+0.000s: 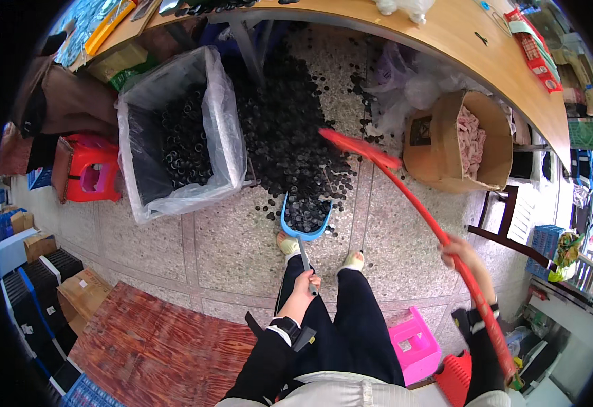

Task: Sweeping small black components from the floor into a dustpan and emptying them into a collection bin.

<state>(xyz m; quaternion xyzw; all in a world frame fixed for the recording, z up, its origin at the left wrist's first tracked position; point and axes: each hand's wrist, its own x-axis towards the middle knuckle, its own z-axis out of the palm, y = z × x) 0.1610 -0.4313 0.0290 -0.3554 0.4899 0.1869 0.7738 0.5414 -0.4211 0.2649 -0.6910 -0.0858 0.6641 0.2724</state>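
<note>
My left hand (302, 287) is closed round the grey handle of a blue dustpan (312, 236), which rests on the floor just ahead of my feet. Small round black pieces (304, 211) lie inside the pan. My right hand (462, 254) grips the long red handle of a broom (420, 205). Its red head (359, 146) is smeared by motion and hangs near the right side of a large heap of black pieces (286, 129). What these pieces are is too small to tell. The heap spreads from under the table down to the pan's mouth.
Left of the heap stands a bin lined with clear plastic (223, 132), holding black rings. A cardboard box (439, 152) with pink material is on the right, under the wooden table (459, 51). Stools, red (93, 169) and pink (415, 344), flank me. A person sits far left.
</note>
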